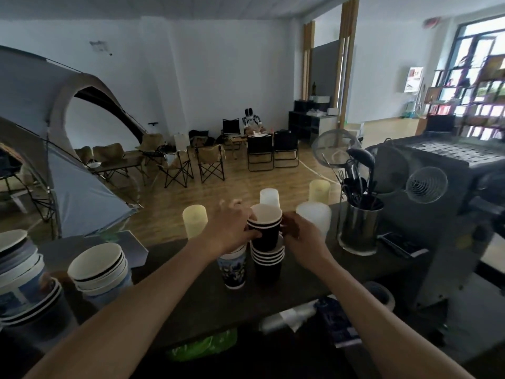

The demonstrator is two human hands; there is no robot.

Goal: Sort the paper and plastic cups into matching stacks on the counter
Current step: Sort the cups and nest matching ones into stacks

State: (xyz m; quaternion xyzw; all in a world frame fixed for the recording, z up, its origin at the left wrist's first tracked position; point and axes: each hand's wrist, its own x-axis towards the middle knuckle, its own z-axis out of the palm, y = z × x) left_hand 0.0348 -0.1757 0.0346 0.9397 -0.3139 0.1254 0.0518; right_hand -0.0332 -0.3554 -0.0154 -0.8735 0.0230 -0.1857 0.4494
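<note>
Two bare forearms are extended forward from the bottom corners, converging on a stack of black cups (pixel 266 236). The left hand (pixel 232 228) is curled against the stack's left side, fingers wrapped around the upper cups. The right hand (pixel 299 233) is pressed against its right side.
</note>
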